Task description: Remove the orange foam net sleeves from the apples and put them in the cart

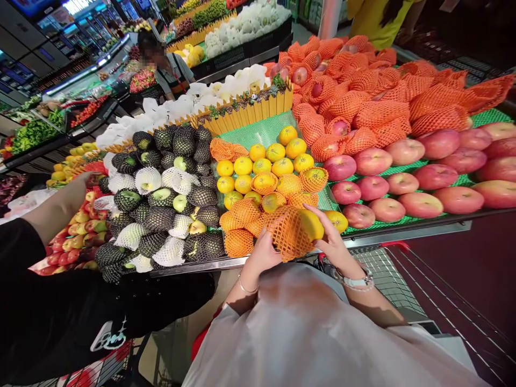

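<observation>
In front of my body, my left hand (265, 252) grips an orange foam net sleeve (287, 234). My right hand (334, 244) has its fingers round a yellow-orange citrus fruit (312, 224), which sits partly inside the sleeve's right end. Both hands are just above the front edge of the display. Behind them lie bare citrus fruits (283, 166) in rows on a green mat (258, 131). Several netted citrus fruits (238, 243) rest close to my left hand.
Large red apples (421, 206) line the right side, with orange-netted fruit (350, 102) behind. Fruits in black nets (159, 219) lie left. A person in a black sleeve (20, 247) reaches across there. A wire cart (397, 279) stands by my right arm.
</observation>
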Available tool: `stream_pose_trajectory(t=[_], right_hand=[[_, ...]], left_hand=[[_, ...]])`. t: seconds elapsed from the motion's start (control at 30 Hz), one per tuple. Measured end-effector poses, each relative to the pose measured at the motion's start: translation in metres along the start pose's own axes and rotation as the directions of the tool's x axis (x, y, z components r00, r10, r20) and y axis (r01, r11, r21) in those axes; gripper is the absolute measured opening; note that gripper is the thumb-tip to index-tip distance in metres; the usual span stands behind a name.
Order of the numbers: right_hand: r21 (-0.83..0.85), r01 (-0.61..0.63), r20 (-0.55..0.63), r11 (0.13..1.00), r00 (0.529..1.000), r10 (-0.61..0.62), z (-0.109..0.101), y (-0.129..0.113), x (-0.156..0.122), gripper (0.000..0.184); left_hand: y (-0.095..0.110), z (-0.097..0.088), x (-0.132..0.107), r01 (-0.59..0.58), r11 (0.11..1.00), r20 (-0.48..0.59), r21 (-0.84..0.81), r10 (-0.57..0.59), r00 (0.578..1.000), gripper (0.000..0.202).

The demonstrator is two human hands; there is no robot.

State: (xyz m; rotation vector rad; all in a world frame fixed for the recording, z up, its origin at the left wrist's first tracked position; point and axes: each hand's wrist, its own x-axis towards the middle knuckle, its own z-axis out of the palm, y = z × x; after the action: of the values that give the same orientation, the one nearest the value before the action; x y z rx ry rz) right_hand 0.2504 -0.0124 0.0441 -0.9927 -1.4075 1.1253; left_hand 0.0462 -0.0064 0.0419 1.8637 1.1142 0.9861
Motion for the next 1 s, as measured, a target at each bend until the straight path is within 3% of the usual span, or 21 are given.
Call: stream_pose_trajectory(t=[0.13, 0.23, 0.33, 0.43, 0.53, 0.63, 0.73, 0.83, 1.0], right_hand=[[0.163, -0.054, -0.088, 0.985, 0.994, 0.069, 0.025, 0.011, -0.003, 0.080], [0.340, -0.115, -0.142, 0.933, 0.975, 0.172, 0.038, 0.013, -0.006, 0.081], [0.395, -0.087, -0.131, 0.915, 0.980, 0.150, 0.040, 0.012, -0.006, 0.081], [0.325, 0.010, -0.145, 0.946, 0.989, 0.039, 0.043, 0.018, -0.003, 0.077], [0.234, 0.109, -0.328, 0.966, 0.944, -0.027, 0.056, 0.029, 0.001, 0.056], [0.139, 0.120, -0.467, 0.983, 0.883, -0.042, 0.066, 0.036, 0.004, 0.038], [0.035, 0.033, -0.380, 0.999, 0.925, -0.017, 0.062, 0.036, 0.007, 0.027], [-0.036, -0.033, -0.240, 0.999, 0.971, 0.023, 0.048, 0.029, 0.015, 0.029], [-0.066, 0.013, -0.015, 0.998, 1.000, -0.014, 0.024, 0.016, 0.029, 0.028]], left_hand=[[0.015, -0.003, 0.005, -0.063, 0.991, 0.028, 0.119, 0.060, 0.998, 0.077], [0.024, -0.005, 0.013, -0.024, 0.990, 0.062, 0.139, 0.015, 0.998, 0.069], [0.021, 0.001, 0.018, 0.091, 0.993, -0.024, -0.070, -0.092, 0.995, 0.077], [0.010, 0.011, 0.020, 0.199, 0.864, -0.183, -0.463, -0.313, 0.932, 0.084], [0.002, 0.021, 0.021, 0.202, 0.718, -0.262, -0.666, -0.478, 0.838, 0.086], [0.000, 0.026, 0.022, 0.189, 0.701, -0.293, -0.688, -0.506, 0.811, 0.091], [-0.003, 0.026, 0.020, 0.219, 0.705, -0.266, -0.674, -0.509, 0.819, 0.087], [-0.008, 0.022, 0.017, 0.280, 0.718, -0.236, -0.638, -0.528, 0.816, 0.079], [-0.012, 0.016, 0.013, 0.304, 0.710, -0.211, -0.636, -0.538, 0.816, 0.085]])
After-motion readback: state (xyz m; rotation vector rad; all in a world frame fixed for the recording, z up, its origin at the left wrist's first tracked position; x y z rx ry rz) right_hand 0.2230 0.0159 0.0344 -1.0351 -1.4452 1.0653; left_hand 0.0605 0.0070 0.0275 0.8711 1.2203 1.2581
